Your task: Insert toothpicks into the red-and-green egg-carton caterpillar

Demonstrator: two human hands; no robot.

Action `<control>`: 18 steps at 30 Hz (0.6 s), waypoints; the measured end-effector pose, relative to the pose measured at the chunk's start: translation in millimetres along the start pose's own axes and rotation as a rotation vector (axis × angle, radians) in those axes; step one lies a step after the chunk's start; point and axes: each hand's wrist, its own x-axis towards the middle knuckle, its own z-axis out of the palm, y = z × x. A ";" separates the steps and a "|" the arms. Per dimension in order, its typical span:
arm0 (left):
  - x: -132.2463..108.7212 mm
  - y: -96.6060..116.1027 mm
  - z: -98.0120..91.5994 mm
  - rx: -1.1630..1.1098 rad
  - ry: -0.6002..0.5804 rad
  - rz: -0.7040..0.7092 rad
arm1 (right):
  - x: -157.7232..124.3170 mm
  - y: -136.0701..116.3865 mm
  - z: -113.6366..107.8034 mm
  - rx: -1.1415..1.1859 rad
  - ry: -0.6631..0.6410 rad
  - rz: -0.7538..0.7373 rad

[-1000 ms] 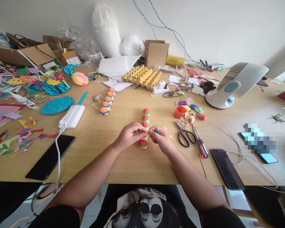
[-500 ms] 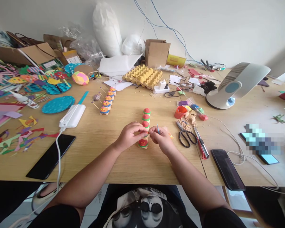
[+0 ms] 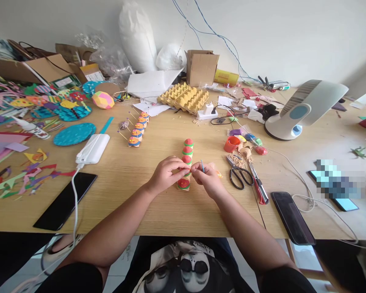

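Note:
A row of red domes with green bands (image 3: 187,150), like an egg-carton caterpillar, stands on the table with a face on its near end. My left hand (image 3: 170,173) is closed in a pinch over the row's middle; a tiny orange bit shows at the fingertips, too small to name. Almost touching it, my right hand (image 3: 208,178) is closed too, and a thin blue stick (image 3: 202,165) pokes up from its fingers. The hands partly hide the domes behind them. Beside my right hand lies a small clear plastic wrapper (image 3: 216,169) with something orange in it.
Right of my hands lie black-handled scissors (image 3: 240,177), a red utility knife (image 3: 260,187) and a phone (image 3: 292,217). A blue-orange caterpillar (image 3: 138,132) with pins stands farther left. A yellow egg tray (image 3: 183,97), a white power bank (image 3: 93,148) and a white lamp-like device (image 3: 301,108) surround the work area.

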 end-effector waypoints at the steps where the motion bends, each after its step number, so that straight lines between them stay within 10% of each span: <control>1: -0.1 -0.1 0.0 0.002 0.002 0.002 | 0.0 0.4 -0.1 -0.002 0.001 -0.002; 18: 2.6 3.3 -0.8 0.063 0.018 0.045 | -1.4 -0.9 1.1 -0.009 -0.011 -0.006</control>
